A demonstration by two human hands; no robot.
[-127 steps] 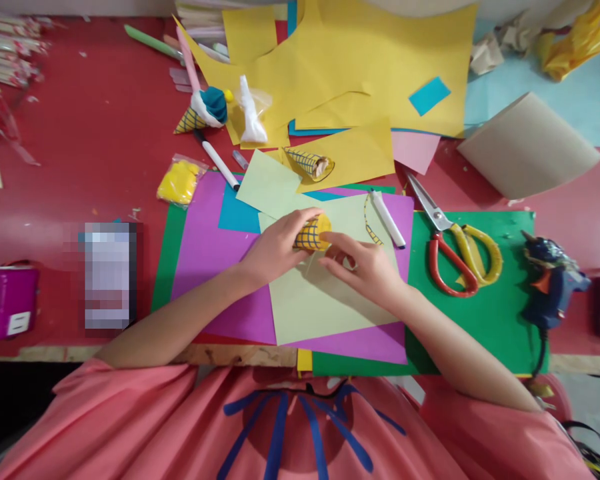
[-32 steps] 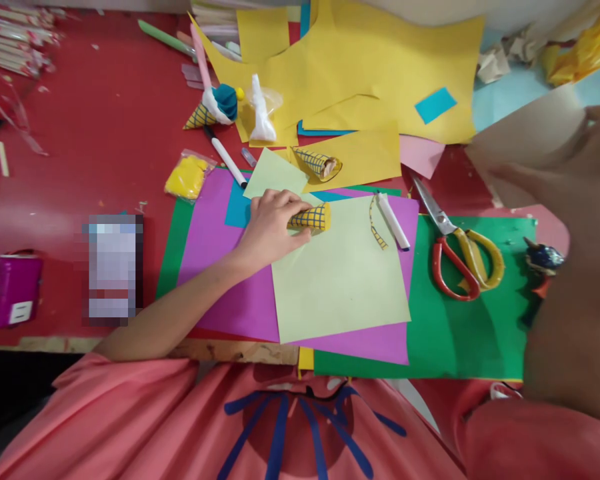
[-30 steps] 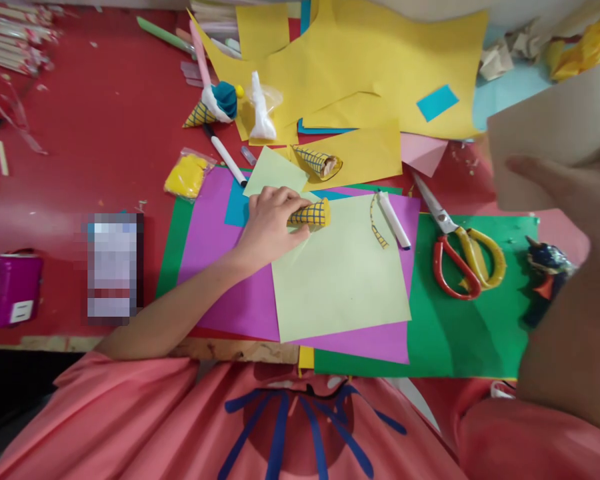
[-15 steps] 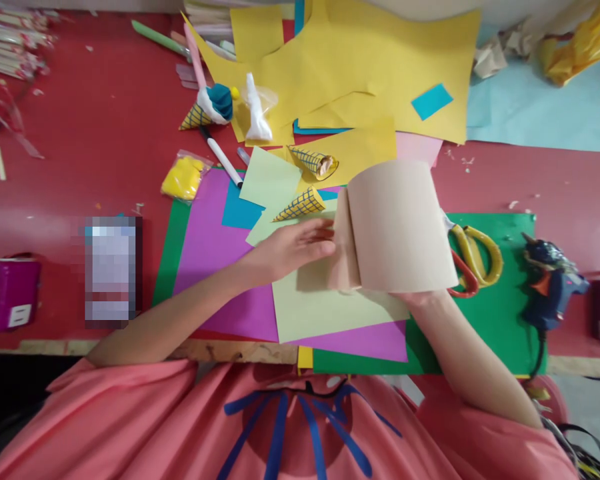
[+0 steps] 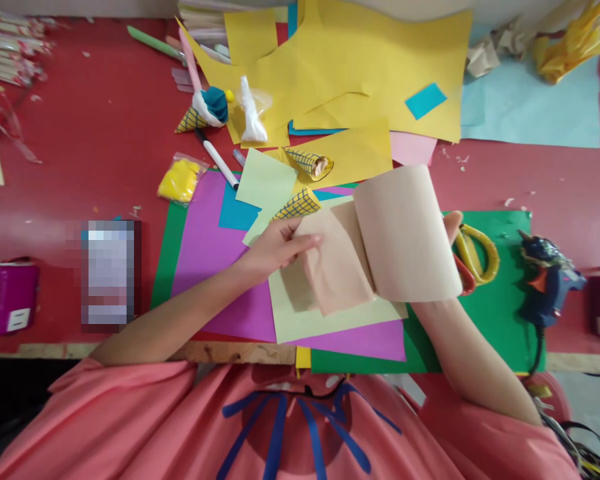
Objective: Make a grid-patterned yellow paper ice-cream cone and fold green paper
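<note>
1) Blue glue gun (image 5: 550,267) with an orange trigger, lying across the green sheet's (image 5: 490,333) right edge
2) Clear bag with yellow contents (image 5: 180,181), at the purple sheet's (image 5: 215,280) upper left corner
3) Pixelated rectangle (image 5: 110,273) on the red table (image 5: 100,133), a purple case (image 5: 7,300) to its left
4) Small blue rectangle (image 5: 426,101) lying on the large yellow sheet (image 5: 360,53)
5) Crumpled paper (image 5: 483,59) and a yellow wrapper (image 5: 570,52) overlapping the light blue sheet (image 5: 535,110)
6) Pale stick-like bundles (image 5: 10,43) at the table's far left corner

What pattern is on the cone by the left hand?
The paper cone has blue grid lines on yellow; see the head view.
</note>
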